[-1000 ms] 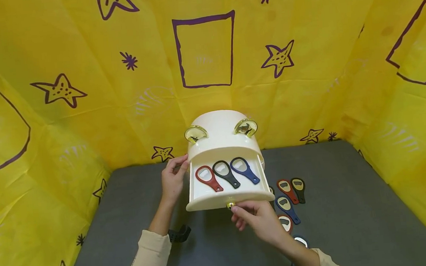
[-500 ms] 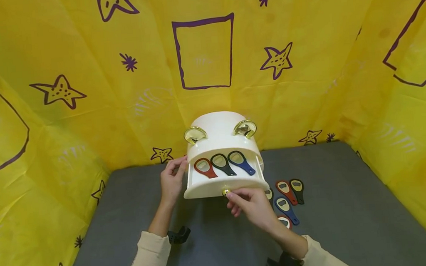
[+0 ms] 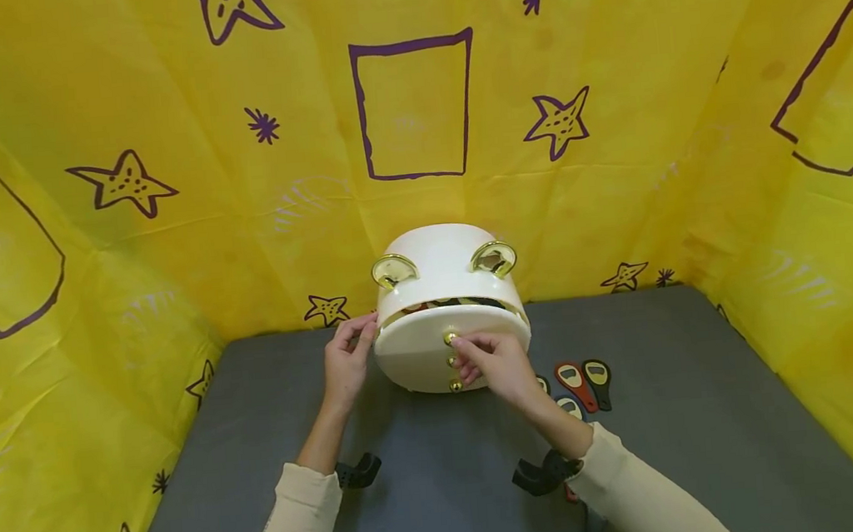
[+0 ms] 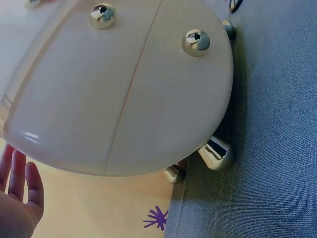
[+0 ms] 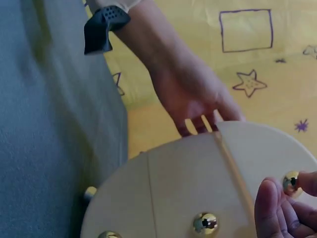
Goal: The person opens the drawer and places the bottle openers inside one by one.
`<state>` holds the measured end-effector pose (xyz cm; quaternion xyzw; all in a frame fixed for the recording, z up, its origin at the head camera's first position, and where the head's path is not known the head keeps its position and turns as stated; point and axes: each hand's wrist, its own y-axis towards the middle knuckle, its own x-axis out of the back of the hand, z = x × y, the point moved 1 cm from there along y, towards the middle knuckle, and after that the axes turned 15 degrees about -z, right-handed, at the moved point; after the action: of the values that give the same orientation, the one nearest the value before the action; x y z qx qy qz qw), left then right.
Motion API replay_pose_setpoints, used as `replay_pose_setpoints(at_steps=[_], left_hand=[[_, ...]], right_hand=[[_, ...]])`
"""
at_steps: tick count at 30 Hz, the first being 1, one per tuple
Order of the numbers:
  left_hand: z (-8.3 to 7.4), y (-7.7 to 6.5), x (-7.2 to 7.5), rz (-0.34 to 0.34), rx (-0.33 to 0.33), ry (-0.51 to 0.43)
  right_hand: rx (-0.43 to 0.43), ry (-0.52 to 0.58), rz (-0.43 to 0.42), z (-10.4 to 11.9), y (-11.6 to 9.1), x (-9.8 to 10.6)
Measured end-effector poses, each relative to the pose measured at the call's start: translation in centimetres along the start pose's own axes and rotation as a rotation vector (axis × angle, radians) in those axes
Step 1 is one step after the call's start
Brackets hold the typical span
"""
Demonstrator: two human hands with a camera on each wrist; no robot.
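Observation:
A white rounded box (image 3: 437,257) with gold knobs down its front stands on the grey table. Its top drawer (image 3: 409,332) is almost fully in; through a narrow gap above the front show parts of the bottle openers (image 3: 467,302) inside. My right hand (image 3: 502,364) pinches the top gold knob (image 5: 291,183) between thumb and finger. On the box's left side my left hand (image 3: 347,360) rests with its fingertips against the wall; in the left wrist view its fingers (image 4: 33,183) look extended and hold nothing.
Right of the box lie several bottle openers, among them a red one (image 3: 573,384) and a black one (image 3: 597,379); my right arm covers some. Two gold-rimmed ears (image 3: 494,258) stick up from the box. Yellow cloth (image 3: 215,257) encloses the table's back and sides.
My right hand has pushed the top drawer inward, away from me, until only a slit shows. The three bottle openers in it are now mostly hidden. My left hand has stayed put.

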<state>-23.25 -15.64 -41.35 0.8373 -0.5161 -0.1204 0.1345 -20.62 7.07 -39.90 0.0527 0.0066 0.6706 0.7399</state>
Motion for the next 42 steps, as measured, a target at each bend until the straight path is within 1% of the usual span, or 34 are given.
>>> replay_pose_setpoints(at_steps=[3, 5, 7, 10, 15, 17, 19, 21, 23, 26, 29, 35, 42], left_hand=[[1.1, 0.3, 0.1, -0.002, -0.003, -0.007], [1.1, 0.3, 0.1, 0.007, -0.008, 0.003], [0.3, 0.1, 0.1, 0.021, -0.008, 0.012], [-0.9, -0.2, 0.1, 0.035, -0.023, 0.04], [-1.2, -0.2, 0.2, 0.036, -0.04, 0.068], [-1.2, -0.1, 0.2, 0.033, -0.043, 0.073], [-1.2, -0.2, 0.3, 0.026, -0.047, 0.077], [-1.2, -0.2, 0.3, 0.016, -0.053, 0.078], [-1.2, -0.3, 0.1, 0.013, -0.062, 0.076], [-1.2, -0.5, -0.1, 0.012, -0.072, 0.07], [-1.1, -0.6, -0.3, 0.001, -0.076, 0.066], [-1.1, -0.7, -0.3, -0.033, -0.088, 0.073], [-1.5, -0.9, -0.3, -0.024, -0.102, 0.088]], right_hand=[[0.025, 0.004, -0.008, -0.2, 0.9, -0.3], [0.042, 0.007, -0.005, -0.3, 1.4, -0.4], [0.058, 0.007, 0.0, -0.5, 1.7, -0.4], [0.057, -0.007, 0.003, -1.0, 1.6, -0.2], [0.017, -0.096, -0.024, -3.0, 1.1, 0.1], [-0.01, -0.134, -0.021, -3.9, 0.9, -0.1], [-0.035, -0.146, -0.001, -4.7, 0.8, -0.3], [-0.064, -0.124, 0.024, -5.2, 0.8, -0.7], [-0.09, -0.075, 0.031, -5.5, 0.9, -1.0], [-0.133, -0.001, 0.013, -5.9, 1.0, -1.2], [-0.154, 0.03, -0.002, -6.0, 0.9, -1.0], [-0.133, 0.003, 0.05, -5.7, -0.1, -0.6], [-0.113, -0.038, 0.08, -5.8, -2.2, 0.0]])
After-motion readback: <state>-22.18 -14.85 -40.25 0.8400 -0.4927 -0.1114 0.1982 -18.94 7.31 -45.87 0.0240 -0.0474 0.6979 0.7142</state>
